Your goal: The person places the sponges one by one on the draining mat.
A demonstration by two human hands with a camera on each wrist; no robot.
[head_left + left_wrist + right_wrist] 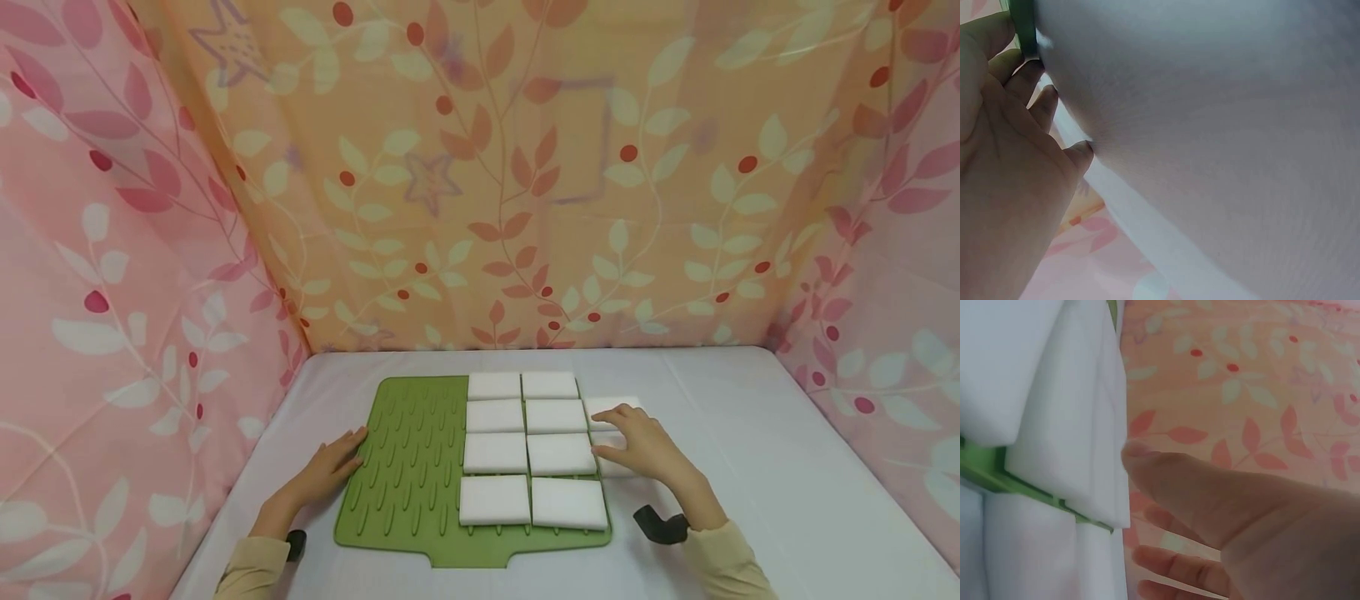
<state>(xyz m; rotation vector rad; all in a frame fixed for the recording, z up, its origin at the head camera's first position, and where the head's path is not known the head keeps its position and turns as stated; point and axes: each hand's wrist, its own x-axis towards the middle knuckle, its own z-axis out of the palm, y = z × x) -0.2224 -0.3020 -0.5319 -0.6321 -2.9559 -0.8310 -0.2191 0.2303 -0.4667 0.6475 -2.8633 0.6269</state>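
Note:
A green mat [408, 467] with rows of raised ridges lies on the table. White sponge-like blocks [495, 454] sit in two columns over its right half. My left hand [322, 471] touches the mat's left edge with its fingertips; the left wrist view shows the thumb and fingers at the green edge [1024, 31]. Over two further white blocks [615, 408] on the right, partly hidden by it, is my right hand [645, 446], its fingers spread. In the right wrist view its thumb [1166, 469] is against or close beside a white block [1069, 412]; contact is hard to tell.
A white cloth [750, 433] covers the table. Patterned curtains [525, 167] enclose it at the back and both sides. A dark strap piece [660, 525] shows at the right wrist, and a tab [468, 560] sticks out at the mat's near edge.

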